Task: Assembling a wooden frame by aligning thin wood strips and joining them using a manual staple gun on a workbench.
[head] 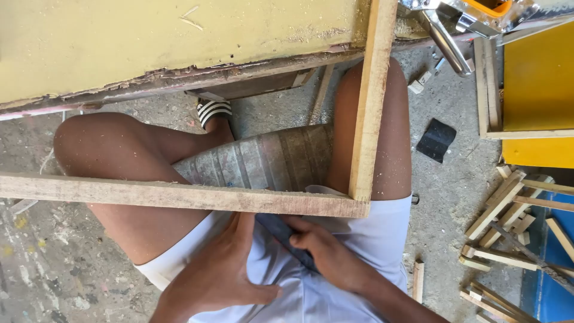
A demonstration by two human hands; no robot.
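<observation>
Both hands sit just below the rough L-shaped wooden frame [239, 198] across the lap, left hand [224, 269] spread flat on white shorts [371, 239], right hand [329, 251] pinching a dark sandpaper strip [281, 230], and that unsupported frame could easily slide off.

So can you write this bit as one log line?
left hand: flat on shorts | right hand: gripping dark sheet | wooden frame: across knees

No packages, labels, signs or screens in view. Nothing with a printed face or display anywhere in frame, only bare wood, painted board, concrete floor and scrap offcuts.
</observation>
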